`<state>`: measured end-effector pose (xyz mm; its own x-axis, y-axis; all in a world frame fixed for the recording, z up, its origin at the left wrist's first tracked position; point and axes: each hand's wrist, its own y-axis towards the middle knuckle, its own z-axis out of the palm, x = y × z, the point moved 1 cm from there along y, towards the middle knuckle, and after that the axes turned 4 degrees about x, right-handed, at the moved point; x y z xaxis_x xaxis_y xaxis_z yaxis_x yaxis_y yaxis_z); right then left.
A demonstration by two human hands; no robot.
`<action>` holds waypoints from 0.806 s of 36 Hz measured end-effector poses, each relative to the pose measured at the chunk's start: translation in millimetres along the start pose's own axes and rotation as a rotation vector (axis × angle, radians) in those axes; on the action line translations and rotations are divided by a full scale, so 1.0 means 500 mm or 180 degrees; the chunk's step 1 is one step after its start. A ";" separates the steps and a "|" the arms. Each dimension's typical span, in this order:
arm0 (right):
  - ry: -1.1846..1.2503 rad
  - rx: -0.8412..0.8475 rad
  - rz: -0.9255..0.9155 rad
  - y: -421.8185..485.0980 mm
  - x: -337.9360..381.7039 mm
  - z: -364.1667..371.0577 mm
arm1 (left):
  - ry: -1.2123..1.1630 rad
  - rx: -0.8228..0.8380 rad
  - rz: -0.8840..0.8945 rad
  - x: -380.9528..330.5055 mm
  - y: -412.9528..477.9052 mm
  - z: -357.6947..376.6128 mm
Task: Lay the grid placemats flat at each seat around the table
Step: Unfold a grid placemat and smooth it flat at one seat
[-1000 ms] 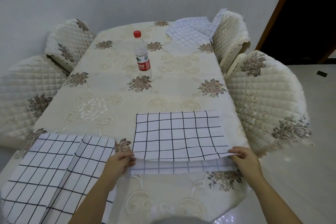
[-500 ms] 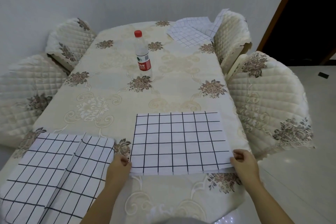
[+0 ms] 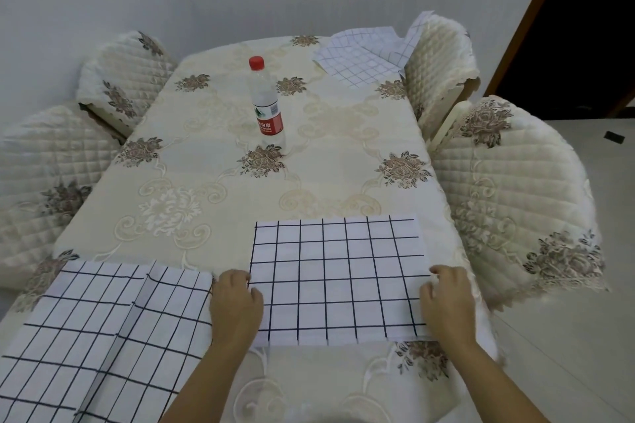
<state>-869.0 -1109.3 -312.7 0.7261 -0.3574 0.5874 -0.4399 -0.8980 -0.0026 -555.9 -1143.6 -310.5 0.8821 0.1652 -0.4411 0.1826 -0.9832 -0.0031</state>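
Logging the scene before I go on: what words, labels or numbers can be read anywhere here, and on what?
"SPRING": white letters on the red label of the clear plastic water bottle with a red cap, which stands on the cream floral tablecloth.
White Chinese characters above it on the same label: partly turned away, not readable.
Small print on the label's white band: too small to read.
Black-and-white grid placemats and quilted chair covers: no text.

The left hand (image 3: 235, 306) and right hand (image 3: 446, 302) grip opposite edges of a black-gridded white cloth placemat (image 3: 338, 278) lying flat.
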 end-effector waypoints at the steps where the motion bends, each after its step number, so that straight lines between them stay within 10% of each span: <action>1: -0.0089 0.0031 -0.0208 0.011 0.013 0.013 | 0.0060 0.0047 0.0119 -0.014 0.013 0.007; 9: -0.0754 0.0687 -0.1368 0.074 0.135 0.127 | 0.0176 0.0945 0.0901 -0.151 0.096 0.069; 29: -0.1496 0.1204 -0.1397 0.151 0.200 0.237 | 0.0967 0.1371 0.1103 -0.191 0.188 0.174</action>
<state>-766.9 -1243.3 -349.8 0.9799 0.0586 0.1909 0.0928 -0.9801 -0.1755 -660.7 -1258.4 -346.6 0.9542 -0.2161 -0.2067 -0.2713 -0.9163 -0.2946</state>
